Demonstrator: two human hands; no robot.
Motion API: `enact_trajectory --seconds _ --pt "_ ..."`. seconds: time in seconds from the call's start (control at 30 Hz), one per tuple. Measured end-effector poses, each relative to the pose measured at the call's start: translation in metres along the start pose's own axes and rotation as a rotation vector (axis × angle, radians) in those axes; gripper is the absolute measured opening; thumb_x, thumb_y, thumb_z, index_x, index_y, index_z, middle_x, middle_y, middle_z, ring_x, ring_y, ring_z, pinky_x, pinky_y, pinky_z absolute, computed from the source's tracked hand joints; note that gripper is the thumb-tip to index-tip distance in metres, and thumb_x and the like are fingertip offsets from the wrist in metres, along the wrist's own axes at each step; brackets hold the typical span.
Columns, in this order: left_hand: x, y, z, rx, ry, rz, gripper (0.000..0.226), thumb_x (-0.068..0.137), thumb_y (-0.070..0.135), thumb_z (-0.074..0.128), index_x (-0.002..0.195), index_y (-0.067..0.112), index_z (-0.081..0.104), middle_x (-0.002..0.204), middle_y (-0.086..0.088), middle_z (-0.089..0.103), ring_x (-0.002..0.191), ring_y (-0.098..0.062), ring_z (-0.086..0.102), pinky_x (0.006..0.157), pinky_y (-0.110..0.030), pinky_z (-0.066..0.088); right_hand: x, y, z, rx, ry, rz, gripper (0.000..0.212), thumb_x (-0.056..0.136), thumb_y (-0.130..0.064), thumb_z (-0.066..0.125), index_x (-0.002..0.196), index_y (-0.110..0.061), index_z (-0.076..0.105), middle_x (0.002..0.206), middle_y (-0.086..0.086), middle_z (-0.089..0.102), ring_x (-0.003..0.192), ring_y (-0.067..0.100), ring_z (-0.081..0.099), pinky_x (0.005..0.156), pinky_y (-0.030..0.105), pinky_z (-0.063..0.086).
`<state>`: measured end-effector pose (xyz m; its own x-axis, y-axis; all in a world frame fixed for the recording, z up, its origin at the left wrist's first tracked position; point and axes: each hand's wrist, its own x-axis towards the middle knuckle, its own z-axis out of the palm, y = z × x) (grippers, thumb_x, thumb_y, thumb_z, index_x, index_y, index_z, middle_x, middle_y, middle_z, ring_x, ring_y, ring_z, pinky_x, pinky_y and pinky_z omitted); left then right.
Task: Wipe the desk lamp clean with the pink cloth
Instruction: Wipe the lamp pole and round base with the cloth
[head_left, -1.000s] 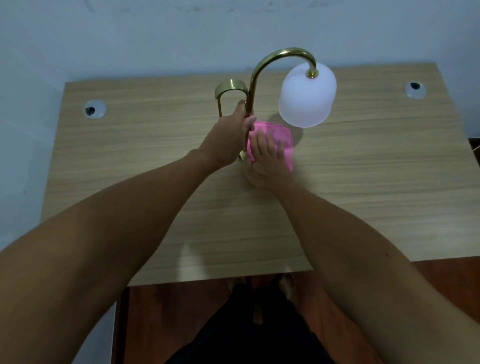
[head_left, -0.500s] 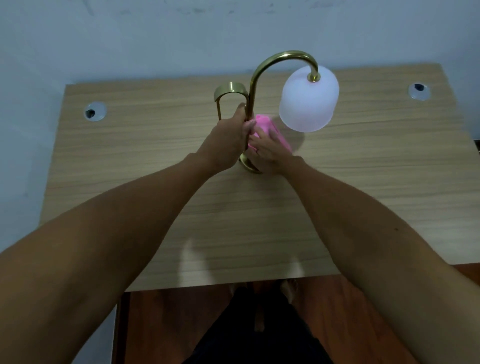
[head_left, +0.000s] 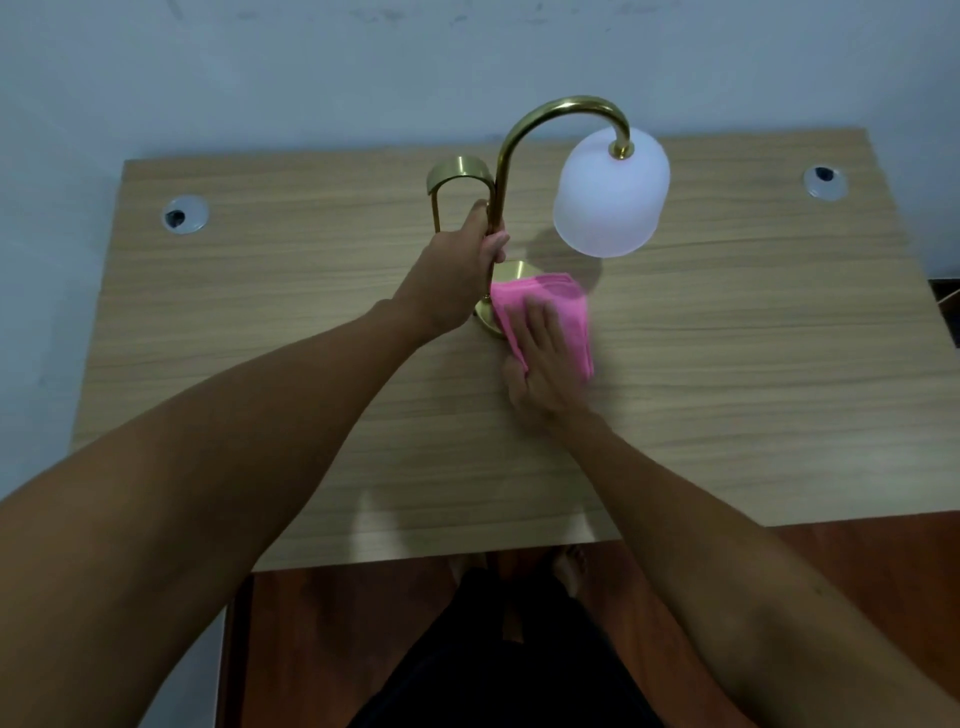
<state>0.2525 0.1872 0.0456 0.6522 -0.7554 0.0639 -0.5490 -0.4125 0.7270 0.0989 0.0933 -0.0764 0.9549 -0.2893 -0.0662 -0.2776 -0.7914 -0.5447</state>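
Against half a second ago, the folded pink cloth (head_left: 545, 312) is no longer bunched up against the curved brass stem (head_left: 501, 171) of the white-shaded desk lamp; it is now spread flat, partly over the round brass base (head_left: 514, 273) and partly on the desk just to the base's right. The right hand (head_left: 543, 364) is now laid flat on the cloth, fingers extended, lower and further from the stem than before.

No readable text, label, brand, number or sign anywhere in view.
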Motion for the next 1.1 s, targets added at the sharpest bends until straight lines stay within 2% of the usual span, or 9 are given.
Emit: enact_trajectory --seconds 0.1,0.23,0.33,0.5,0.77,0.87,0.93,1.03,1.1 --pt "-0.001 -0.002 0.001 -0.010 -0.002 0.003 0.028 0.111 0.022 0.038 0.124 0.001 0.052 0.094 -0.005 0.069 0.083 -0.028 0.072 0.080 -0.052 0.058 0.003 -0.003 0.004 -0.134 -0.056 -0.077 0.073 0.094 -0.037 0.022 0.157 -0.001 0.026 0.165 0.029 0.016 0.155 0.049 0.011 0.126 0.058 -0.001" --pt "-0.001 -0.003 0.001 -0.005 0.004 0.027 0.028 0.111 0.022 0.037 0.123 0.001 0.052 0.093 -0.004 0.069 0.082 -0.025 0.071 0.080 -0.051 0.058 0.011 0.005 0.001 -0.421 -0.137 -0.240 0.068 0.098 -0.046 0.021 0.160 -0.020 0.030 0.168 0.018 0.019 0.155 0.045 0.013 0.122 0.060 -0.007" --pt "-0.001 -0.004 0.001 0.001 0.001 0.033 0.029 0.111 0.022 0.037 0.125 0.001 0.052 0.094 -0.004 0.069 0.083 -0.025 0.070 0.080 -0.049 0.058 0.014 0.008 -0.004 -0.511 -0.135 -0.272 0.064 0.097 -0.048 0.030 0.157 -0.027 0.039 0.167 0.014 0.026 0.154 0.042 0.022 0.123 0.064 0.008" --pt "-0.001 -0.006 0.001 -0.007 -0.016 0.036 0.028 0.111 0.021 0.037 0.124 0.002 0.051 0.094 -0.009 0.070 0.082 -0.027 0.071 0.076 -0.046 0.058 0.014 0.009 -0.015 -0.562 -0.149 -0.365 0.061 0.095 -0.038 0.042 0.151 -0.017 0.050 0.162 0.013 0.040 0.150 0.040 0.034 0.121 0.061 0.029" --pt "0.000 -0.008 0.000 -0.004 -0.026 0.035 0.027 0.111 0.024 0.037 0.123 0.004 0.051 0.094 -0.005 0.070 0.079 -0.026 0.070 0.074 -0.048 0.057 0.000 0.040 -0.046 -0.418 -0.054 -0.526 0.051 0.095 -0.026 0.044 0.136 0.000 0.062 0.147 0.019 0.057 0.144 0.028 0.047 0.123 0.043 0.024" --pt "0.001 -0.009 0.001 0.010 -0.024 0.038 0.027 0.111 0.026 0.037 0.123 0.006 0.051 0.095 -0.003 0.070 0.078 -0.022 0.068 0.074 -0.047 0.057 -0.005 0.050 -0.060 -0.328 0.022 -0.418 0.046 0.092 -0.020 0.049 0.129 0.001 0.067 0.141 0.019 0.062 0.137 0.026 0.053 0.118 0.044 0.038" --pt "0.002 -0.010 0.001 0.019 -0.026 0.039 0.028 0.111 0.027 0.036 0.123 0.007 0.051 0.094 -0.001 0.069 0.074 -0.016 0.066 0.073 -0.044 0.057 -0.003 0.048 -0.070 -0.158 0.098 -0.204 0.043 0.088 -0.012 0.055 0.130 -0.008 0.066 0.138 0.014 0.063 0.123 0.027 0.057 0.099 0.039 0.056" --pt "0.003 -0.011 0.002 0.024 -0.023 0.035 0.028 0.111 0.028 0.036 0.123 0.007 0.051 0.094 0.002 0.068 0.073 -0.012 0.063 0.073 -0.043 0.057 0.014 0.035 -0.082 0.121 0.203 0.104 0.044 0.091 -0.017 0.045 0.131 -0.021 0.063 0.134 0.010 0.065 0.111 0.030 0.061 0.083 0.029 0.046" --pt "0.003 -0.012 0.003 0.031 -0.019 0.035 0.029 0.111 0.028 0.037 0.124 0.007 0.051 0.094 0.002 0.068 0.075 -0.014 0.064 0.074 -0.044 0.057 0.031 0.021 -0.083 0.355 0.234 0.263 0.047 0.092 -0.020 0.040 0.129 -0.015 0.068 0.137 0.008 0.065 0.120 0.024 0.058 0.095 0.032 0.048"
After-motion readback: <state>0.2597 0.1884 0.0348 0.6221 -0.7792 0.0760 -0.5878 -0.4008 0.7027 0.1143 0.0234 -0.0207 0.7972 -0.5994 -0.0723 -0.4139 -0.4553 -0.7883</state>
